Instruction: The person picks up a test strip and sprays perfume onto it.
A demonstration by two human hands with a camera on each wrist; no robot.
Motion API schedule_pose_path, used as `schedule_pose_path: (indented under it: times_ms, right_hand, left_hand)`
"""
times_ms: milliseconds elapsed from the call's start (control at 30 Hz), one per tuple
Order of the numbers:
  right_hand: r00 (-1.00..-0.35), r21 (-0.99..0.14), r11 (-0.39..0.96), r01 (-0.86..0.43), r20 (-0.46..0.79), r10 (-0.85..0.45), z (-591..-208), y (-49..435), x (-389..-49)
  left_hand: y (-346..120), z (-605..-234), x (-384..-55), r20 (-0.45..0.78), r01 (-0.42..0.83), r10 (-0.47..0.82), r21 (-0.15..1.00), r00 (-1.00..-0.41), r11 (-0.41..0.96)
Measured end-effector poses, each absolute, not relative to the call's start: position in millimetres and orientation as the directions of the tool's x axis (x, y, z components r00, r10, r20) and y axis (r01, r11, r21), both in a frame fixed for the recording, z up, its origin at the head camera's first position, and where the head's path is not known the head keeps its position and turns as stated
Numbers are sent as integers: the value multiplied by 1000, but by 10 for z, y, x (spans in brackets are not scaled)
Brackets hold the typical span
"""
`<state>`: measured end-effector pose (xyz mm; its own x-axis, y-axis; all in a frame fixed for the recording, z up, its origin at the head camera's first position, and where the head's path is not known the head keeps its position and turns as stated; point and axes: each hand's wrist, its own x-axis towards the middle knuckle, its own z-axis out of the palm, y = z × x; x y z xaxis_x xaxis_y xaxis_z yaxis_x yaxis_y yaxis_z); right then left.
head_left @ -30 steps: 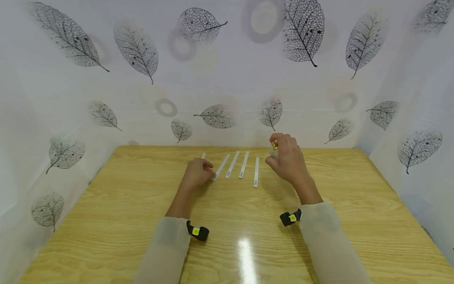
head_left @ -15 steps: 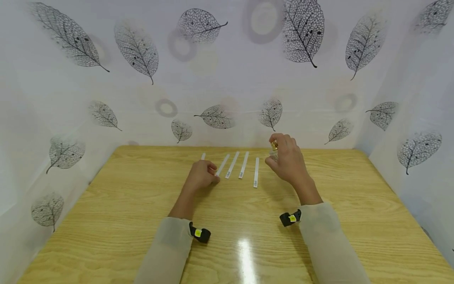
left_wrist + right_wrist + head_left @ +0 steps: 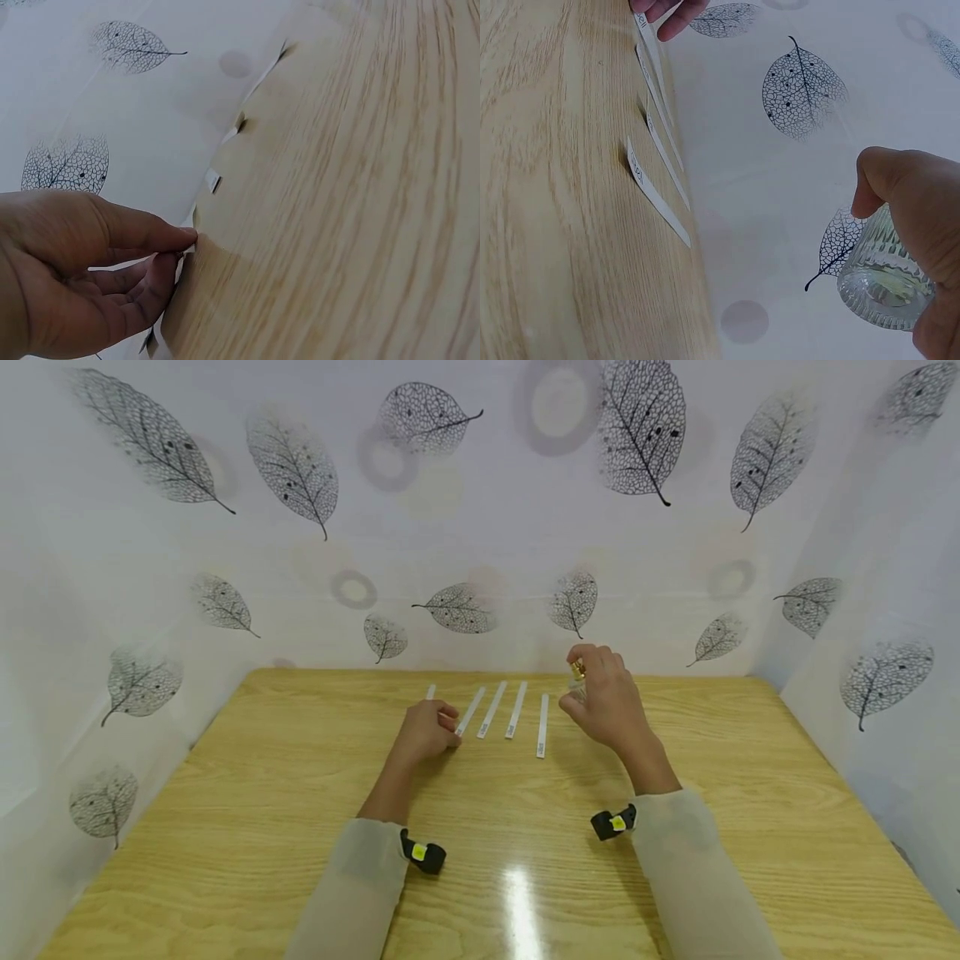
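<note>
Near the back of the table, my left hand point(image 3: 427, 728) pinches the printed near end of a narrow white paper strip point(image 3: 471, 710) between thumb and fingers. Another strip point(image 3: 431, 691) lies to its left, partly hidden behind the hand. Three more strips lie to the right, the outermost strip point(image 3: 542, 727) closest to my right hand point(image 3: 609, 700). That hand grips a ribbed clear glass perfume bottle point(image 3: 885, 281), held up off the table. A finger bends over its gold top point(image 3: 577, 670). Pale liquid shows inside the glass; the fingers cover part of it.
The wood-grain table point(image 3: 480, 810) ends at a pale cloth backdrop point(image 3: 495, 527) printed with leaf skeletons, which also rises at both sides. Each wrist wears a black strap camera, such as the left camera point(image 3: 423, 853).
My left hand has shifted slightly right and taken the near end of the second strip from the left. My right hand and the bottle have barely moved.
</note>
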<state>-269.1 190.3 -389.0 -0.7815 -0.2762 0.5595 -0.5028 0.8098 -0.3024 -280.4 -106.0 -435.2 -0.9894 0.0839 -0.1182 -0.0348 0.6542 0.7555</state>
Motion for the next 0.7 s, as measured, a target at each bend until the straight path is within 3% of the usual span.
schedule_pose_path:
  times_ms: [700]
  right_hand:
    - [-771, -320, 796, -515, 579, -266, -3828, 1902, -2660]
  left_hand:
    - [-1243, -4345, -2826, -114, -22, 117, 803, -987, 595]
